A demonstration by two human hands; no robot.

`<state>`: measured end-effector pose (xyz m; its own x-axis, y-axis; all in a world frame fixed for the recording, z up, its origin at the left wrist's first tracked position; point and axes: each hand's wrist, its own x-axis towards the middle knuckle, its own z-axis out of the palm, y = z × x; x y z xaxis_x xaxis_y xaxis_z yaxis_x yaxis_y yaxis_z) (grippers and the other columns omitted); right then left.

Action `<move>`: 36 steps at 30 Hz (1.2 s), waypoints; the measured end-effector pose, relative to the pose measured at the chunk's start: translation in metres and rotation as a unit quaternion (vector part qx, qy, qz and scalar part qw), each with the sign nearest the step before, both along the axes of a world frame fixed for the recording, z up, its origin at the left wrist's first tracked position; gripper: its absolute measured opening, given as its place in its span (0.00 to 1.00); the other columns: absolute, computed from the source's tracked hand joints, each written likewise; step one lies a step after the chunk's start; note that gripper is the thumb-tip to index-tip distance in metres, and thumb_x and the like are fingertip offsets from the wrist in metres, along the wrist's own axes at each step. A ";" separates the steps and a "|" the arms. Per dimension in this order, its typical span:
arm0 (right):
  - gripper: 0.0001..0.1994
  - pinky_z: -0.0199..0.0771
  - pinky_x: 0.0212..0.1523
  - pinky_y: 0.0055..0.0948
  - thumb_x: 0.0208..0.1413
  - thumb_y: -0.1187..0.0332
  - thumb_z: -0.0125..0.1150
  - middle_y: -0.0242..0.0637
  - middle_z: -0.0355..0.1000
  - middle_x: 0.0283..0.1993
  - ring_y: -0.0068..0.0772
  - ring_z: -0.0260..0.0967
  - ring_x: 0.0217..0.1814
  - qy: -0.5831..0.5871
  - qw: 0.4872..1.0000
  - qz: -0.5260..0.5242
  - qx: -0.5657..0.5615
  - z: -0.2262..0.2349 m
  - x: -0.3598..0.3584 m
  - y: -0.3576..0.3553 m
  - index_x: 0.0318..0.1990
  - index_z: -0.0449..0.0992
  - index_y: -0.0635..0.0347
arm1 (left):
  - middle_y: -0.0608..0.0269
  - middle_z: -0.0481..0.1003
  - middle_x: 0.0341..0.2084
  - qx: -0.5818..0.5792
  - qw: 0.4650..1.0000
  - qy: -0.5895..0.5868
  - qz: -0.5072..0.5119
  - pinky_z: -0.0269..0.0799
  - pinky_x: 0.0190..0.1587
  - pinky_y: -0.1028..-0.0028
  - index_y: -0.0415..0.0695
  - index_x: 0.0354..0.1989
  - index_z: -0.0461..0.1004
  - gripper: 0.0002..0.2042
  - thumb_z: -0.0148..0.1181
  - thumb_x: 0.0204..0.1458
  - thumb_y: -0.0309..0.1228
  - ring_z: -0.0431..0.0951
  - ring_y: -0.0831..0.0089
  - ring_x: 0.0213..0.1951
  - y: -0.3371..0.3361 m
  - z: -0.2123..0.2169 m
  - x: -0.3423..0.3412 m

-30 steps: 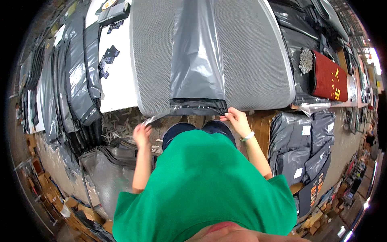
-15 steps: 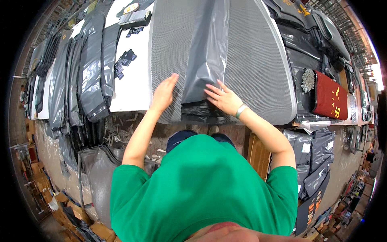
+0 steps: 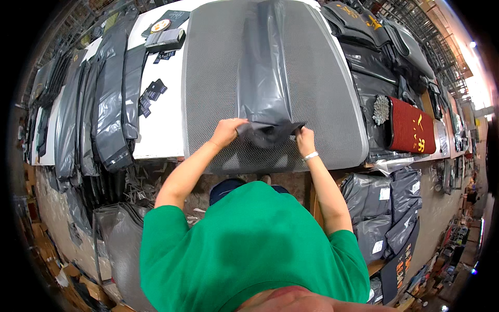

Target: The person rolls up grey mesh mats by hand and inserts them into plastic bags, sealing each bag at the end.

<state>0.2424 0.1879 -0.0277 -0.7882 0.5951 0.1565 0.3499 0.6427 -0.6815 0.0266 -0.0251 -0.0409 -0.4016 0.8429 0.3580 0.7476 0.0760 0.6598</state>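
A long dark grey plastic bag [image 3: 262,73] runs lengthwise down the middle of a wide grey textured mat [image 3: 210,67] on the table. My left hand [image 3: 227,132] pinches the left corner of the bag's near end. On the opposite corner, my right hand [image 3: 305,140] grips the plastic with fingers closed and wears a pale band at the wrist. Between the two hands the near edge is lifted and gapes in a dark, rounded fold. Whether anything lies inside the bag cannot be seen.
Left on the white tabletop [image 3: 161,122] lie small black cards [image 3: 152,96] and a grey box [image 3: 165,39]. Long grey plastic bags [image 3: 112,104] drape over the edge beyond. At right sit a red rolled mat [image 3: 413,127] and folded grey mats [image 3: 356,23]; wrapped packages [image 3: 369,197] lie below.
Both hands have gone from lying open on and beside the bag to gripping its two near corners. The bag's near end, flat and folded before, is now raised and gaping.
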 end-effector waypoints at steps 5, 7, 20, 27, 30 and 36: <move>0.25 0.55 0.22 0.34 0.59 0.57 0.52 0.29 0.62 0.12 0.24 0.55 0.17 0.013 0.960 -0.110 -0.258 0.013 0.011 -0.006 0.17 0.65 0.70 | 0.50 0.74 0.20 -0.083 0.938 -0.288 0.175 0.65 0.26 0.66 0.36 0.22 0.73 0.09 0.57 0.45 0.30 0.73 0.60 0.22 -0.030 0.034 0.041; 0.24 0.56 0.20 0.23 0.56 0.53 0.56 0.28 0.65 0.15 0.16 0.58 0.18 -0.016 0.965 -0.076 -0.250 -0.038 0.025 -0.017 0.18 0.71 0.66 | 0.48 0.71 0.19 -0.036 0.940 -0.270 0.207 0.63 0.26 0.65 0.32 0.16 0.68 0.16 0.60 0.44 0.33 0.72 0.59 0.23 -0.055 -0.026 0.061; 0.32 0.49 0.66 0.41 0.59 0.58 0.52 0.57 0.50 0.66 0.55 0.48 0.68 0.023 0.988 0.048 -0.147 -0.010 -0.005 -0.067 0.65 0.49 0.67 | 0.40 0.63 0.54 -0.110 0.909 0.083 0.393 0.56 0.59 0.58 0.33 0.55 0.58 0.29 0.62 0.46 0.30 0.62 0.47 0.56 -0.010 0.017 0.095; 0.32 0.50 0.65 0.37 0.59 0.60 0.51 0.56 0.53 0.65 0.52 0.52 0.67 0.026 0.982 0.039 -0.180 -0.019 -0.004 -0.075 0.65 0.49 0.70 | 0.50 0.70 0.49 0.038 0.909 -0.165 0.380 0.62 0.55 0.65 0.36 0.53 0.67 0.18 0.52 0.51 0.21 0.70 0.57 0.52 -0.062 0.052 0.067; 0.31 0.56 0.62 0.33 0.59 0.60 0.53 0.57 0.58 0.63 0.48 0.59 0.63 0.010 0.974 0.005 -0.225 -0.010 -0.011 -0.074 0.63 0.53 0.72 | 0.43 0.68 0.51 -0.096 0.954 -0.129 0.253 0.63 0.57 0.62 0.38 0.59 0.60 0.28 0.52 0.54 0.41 0.68 0.50 0.54 -0.008 0.005 0.097; 0.24 0.60 0.55 0.32 0.63 0.59 0.47 0.44 0.64 0.54 0.34 0.61 0.53 0.090 0.875 -0.082 -0.469 -0.027 -0.014 -0.165 0.58 0.59 0.71 | 0.41 0.67 0.53 -0.212 0.889 -0.328 0.238 0.63 0.56 0.60 0.39 0.62 0.56 0.46 0.55 0.42 0.63 0.69 0.49 0.53 -0.052 0.022 0.044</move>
